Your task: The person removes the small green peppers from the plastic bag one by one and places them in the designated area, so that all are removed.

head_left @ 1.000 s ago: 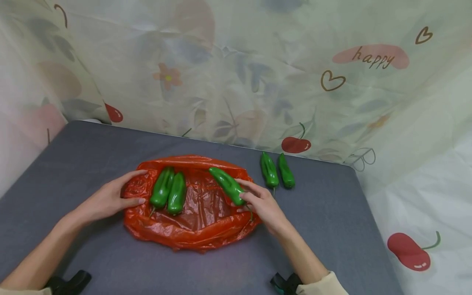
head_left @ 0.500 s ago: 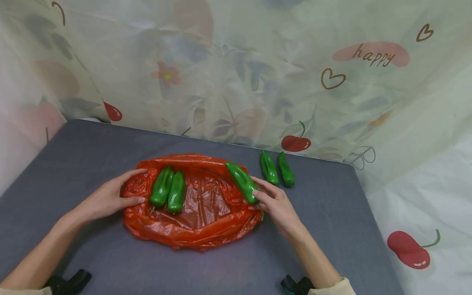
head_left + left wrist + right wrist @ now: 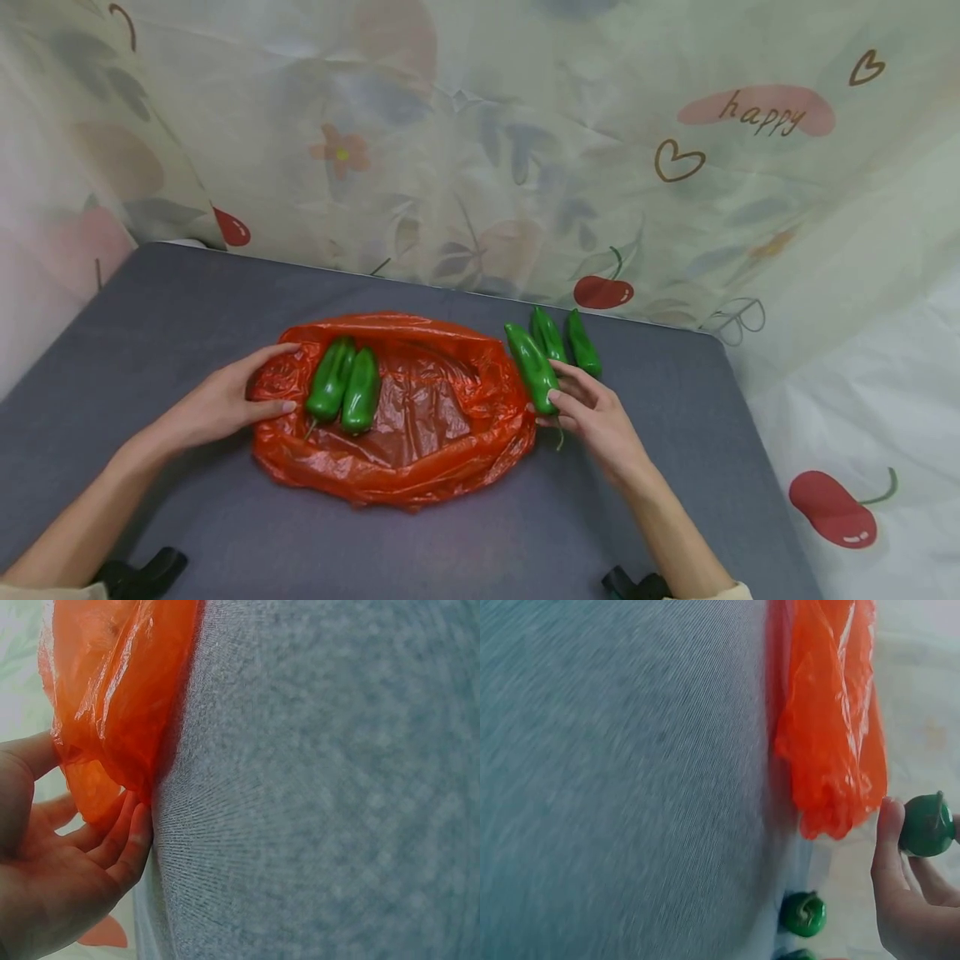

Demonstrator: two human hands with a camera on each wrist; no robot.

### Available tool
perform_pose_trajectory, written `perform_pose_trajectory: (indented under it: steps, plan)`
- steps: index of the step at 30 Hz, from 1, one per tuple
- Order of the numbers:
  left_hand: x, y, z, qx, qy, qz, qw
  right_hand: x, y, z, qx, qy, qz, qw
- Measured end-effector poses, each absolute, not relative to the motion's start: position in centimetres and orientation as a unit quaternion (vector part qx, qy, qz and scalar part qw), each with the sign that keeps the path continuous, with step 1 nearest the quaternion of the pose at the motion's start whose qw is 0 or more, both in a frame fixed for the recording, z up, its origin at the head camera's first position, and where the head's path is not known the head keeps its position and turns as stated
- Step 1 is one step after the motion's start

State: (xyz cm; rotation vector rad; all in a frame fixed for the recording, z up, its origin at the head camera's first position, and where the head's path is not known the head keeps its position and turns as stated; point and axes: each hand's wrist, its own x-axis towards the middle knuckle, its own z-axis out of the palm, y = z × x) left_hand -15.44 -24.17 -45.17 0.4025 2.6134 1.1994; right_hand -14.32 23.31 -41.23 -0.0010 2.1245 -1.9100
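Note:
A red plastic bag [image 3: 408,492] lies spread on the grey table, its mouth facing up. Two green peppers [image 3: 327,387] rest side by side in its left part. My left hand [image 3: 213,402] holds the bag's left edge, thumb and fingers about the plastic; the left wrist view shows these fingers [image 3: 112,844] against the bag [image 3: 124,697]. Between thumb and fingers, my right hand [image 3: 600,417] pinches another green pepper [image 3: 531,360], raised just beyond the bag's right rim. Its stem hangs toward me. In the right wrist view the held pepper [image 3: 926,825] shows stem end on.
Two more green peppers, a nearer one [image 3: 548,329] partly hidden by the held pepper and another one [image 3: 583,343], lie near the table's back edge. A patterned curtain [image 3: 465,150] hangs behind the grey table [image 3: 420,554].
My right hand has carried its pepper rightward, from over the bag's right part to outside its rim, near the two loose peppers. My left hand has stayed on the bag.

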Motion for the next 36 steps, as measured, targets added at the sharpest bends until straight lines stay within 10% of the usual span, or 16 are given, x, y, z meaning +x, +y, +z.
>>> perform_pose_trajectory:
  steps: [36]
  plan:
    - [-15.4, -24.1, -45.1, 0.135, 0.886, 0.424, 0.127, -16.4, 31.3, -39.6, 0.04, 0.794, -0.598, 0.095]
